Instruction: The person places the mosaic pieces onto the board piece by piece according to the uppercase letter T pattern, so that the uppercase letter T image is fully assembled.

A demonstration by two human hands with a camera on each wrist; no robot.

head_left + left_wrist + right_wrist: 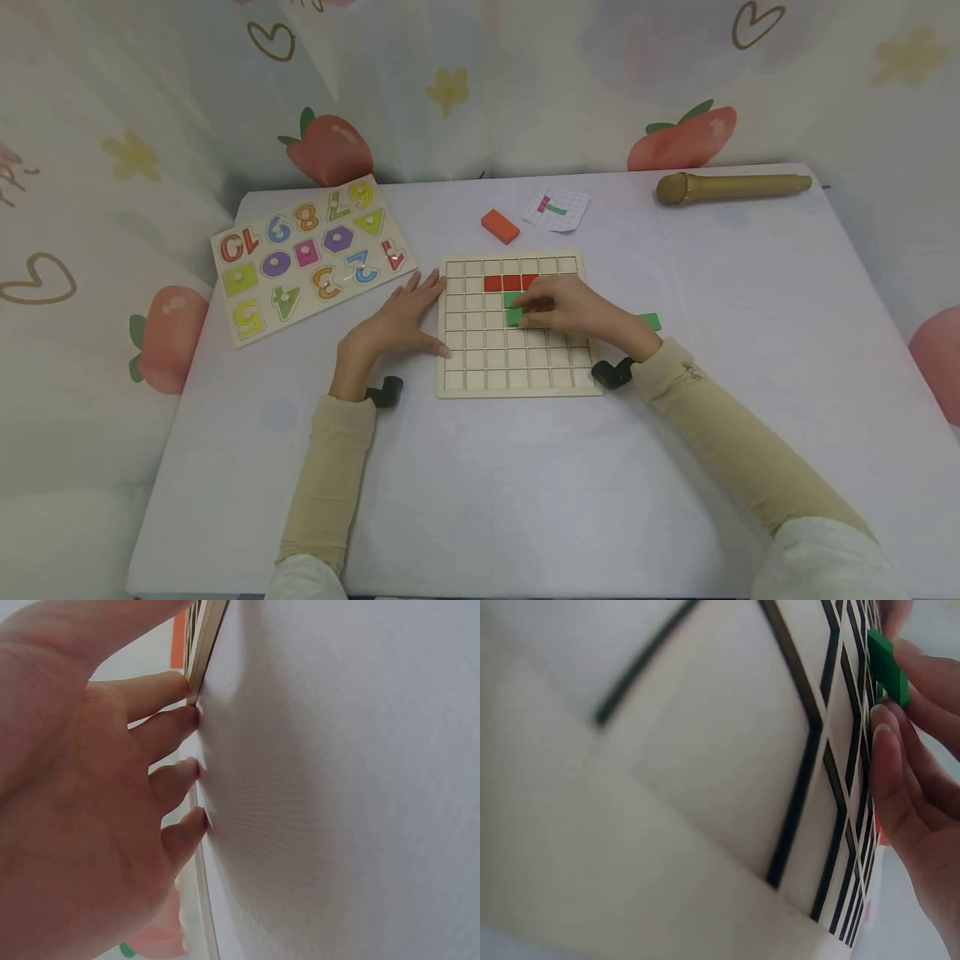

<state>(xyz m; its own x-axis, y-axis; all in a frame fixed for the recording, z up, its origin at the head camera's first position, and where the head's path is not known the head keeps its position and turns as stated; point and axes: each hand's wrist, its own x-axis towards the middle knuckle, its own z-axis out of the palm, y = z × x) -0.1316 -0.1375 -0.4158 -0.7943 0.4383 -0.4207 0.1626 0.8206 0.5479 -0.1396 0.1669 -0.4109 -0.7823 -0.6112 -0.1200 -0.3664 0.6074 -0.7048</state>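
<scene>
A wooden grid board [476, 360] lies flat in the middle of the white table. Three red square tiles [502, 283] form a row in its upper part, partly covered by my right hand [566, 302]. Directly below them sits a green tile [511, 299]. Between thumb and finger, the right hand pinches another green square tile [889, 669], tilted close over the grid. My left hand [397, 321] has its fingers spread at the board's left edge, with the thumb at the lower left rim. In the left wrist view, the fingertips [196, 769] rest on the table.
A number-and-shape puzzle board [300, 307] lies at the left. Behind the grid are an orange block [500, 226] and a small card [557, 218] with a coloured pattern. A green piece [649, 321] shows beyond the right wrist. A gold microphone [731, 187] lies at the back right.
</scene>
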